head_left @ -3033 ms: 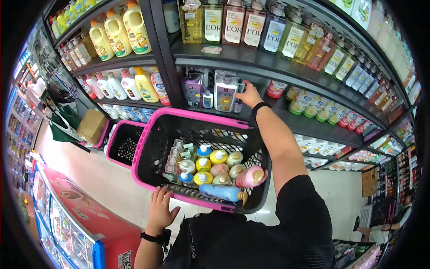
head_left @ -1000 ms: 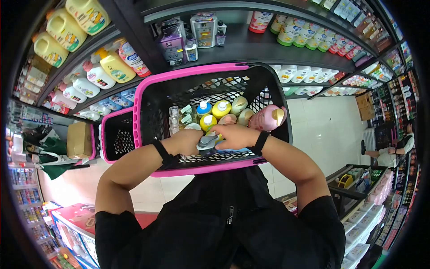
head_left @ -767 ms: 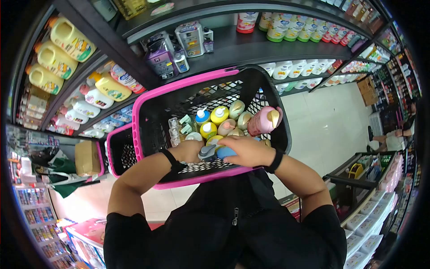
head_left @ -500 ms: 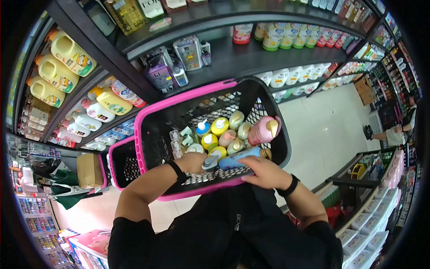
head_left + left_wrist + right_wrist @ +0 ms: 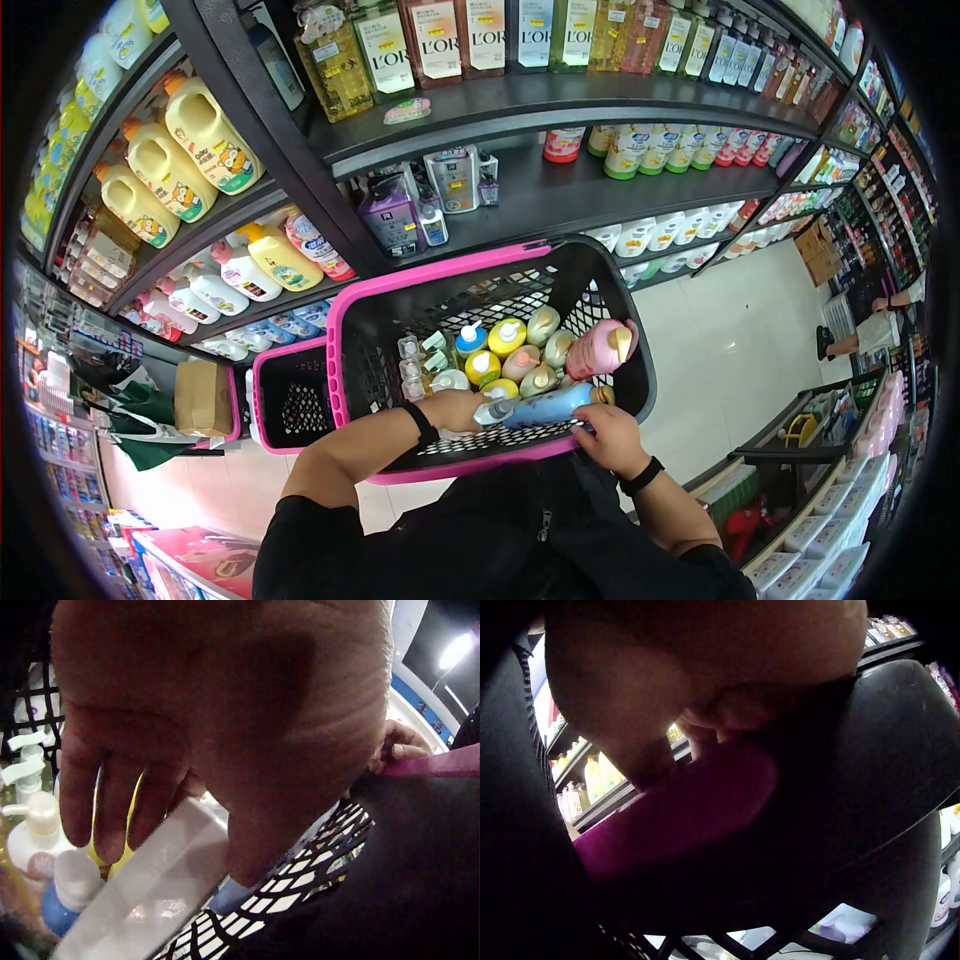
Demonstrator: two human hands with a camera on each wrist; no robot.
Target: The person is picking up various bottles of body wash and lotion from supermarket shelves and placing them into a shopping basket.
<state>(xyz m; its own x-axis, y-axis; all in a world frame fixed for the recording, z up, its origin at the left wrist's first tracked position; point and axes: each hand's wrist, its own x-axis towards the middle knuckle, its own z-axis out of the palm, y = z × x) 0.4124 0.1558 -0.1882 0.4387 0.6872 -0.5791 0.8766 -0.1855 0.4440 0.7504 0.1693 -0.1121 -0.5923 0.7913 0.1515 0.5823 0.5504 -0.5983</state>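
The black shopping basket with pink rims holds several pump bottles with blue, yellow and pale tops. My left hand is inside it near the front side. It grips a grey-topped bottle, whose pale, flat-sided body shows between thumb and fingers in the left wrist view. A blue bottle with a gold cap lies on its side just right of that. My right hand holds the front rim near the gold cap; in the right wrist view its thumb and fingers straddle the pink edge.
Behind the basket are dark shelves of boxed and bottled goods. A pink bottle leans at the basket's right end. A second pink-rimmed basket stands to the left. A person is at the far right.
My right hand has come down from the shelf, touched the blue bottle, then moved to the front rim. The left hand has gone from the rim into the basket and holds the grey-topped bottle.
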